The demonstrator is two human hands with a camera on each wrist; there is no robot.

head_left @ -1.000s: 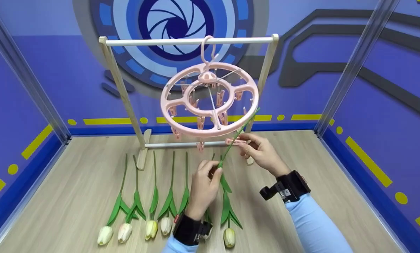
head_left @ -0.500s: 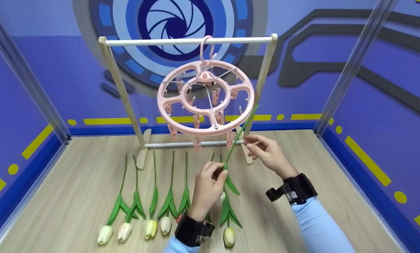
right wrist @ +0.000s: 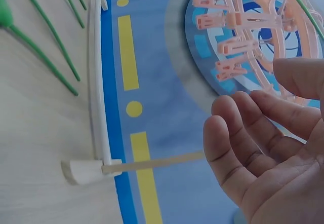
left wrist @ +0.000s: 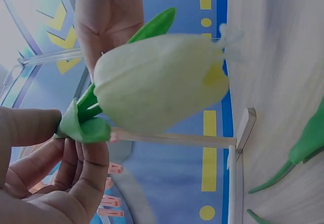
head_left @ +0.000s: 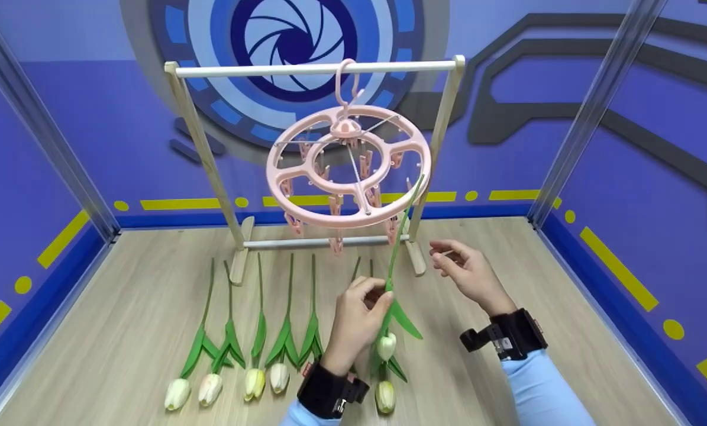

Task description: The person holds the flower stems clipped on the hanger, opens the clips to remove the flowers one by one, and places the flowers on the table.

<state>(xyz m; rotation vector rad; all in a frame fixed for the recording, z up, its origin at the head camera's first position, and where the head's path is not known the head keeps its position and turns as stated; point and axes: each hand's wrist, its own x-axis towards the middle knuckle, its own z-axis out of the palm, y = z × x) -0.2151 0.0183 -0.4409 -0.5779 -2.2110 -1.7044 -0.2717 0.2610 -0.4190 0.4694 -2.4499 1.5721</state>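
My left hand (head_left: 359,313) pinches an artificial white tulip (head_left: 387,346) where its green leaves meet the stem, between thumb and fingers. Its bloom (left wrist: 159,82) hangs down, large in the left wrist view. The stem rises past a pink clothespin (head_left: 392,231) to the rim of a round pink clip hanger (head_left: 347,220); whether clothespin and stem touch, I cannot tell. To the right of the stem, my right hand (head_left: 468,275) is held in the air with loosely bent fingers (right wrist: 223,138) and nothing between them.
A wooden rack (head_left: 211,154) with a white top bar (head_left: 258,71) carries the hanger by its hook. Several more tulips lie in a row on the table, among them a yellowish one (head_left: 385,396) below the left hand. Blue printed walls (head_left: 643,195) enclose the table.
My right hand has let go of the pink clothespin, which now hangs down, and has drawn back to the right. My left hand has moved right with the tulip, whose stem stands more upright.
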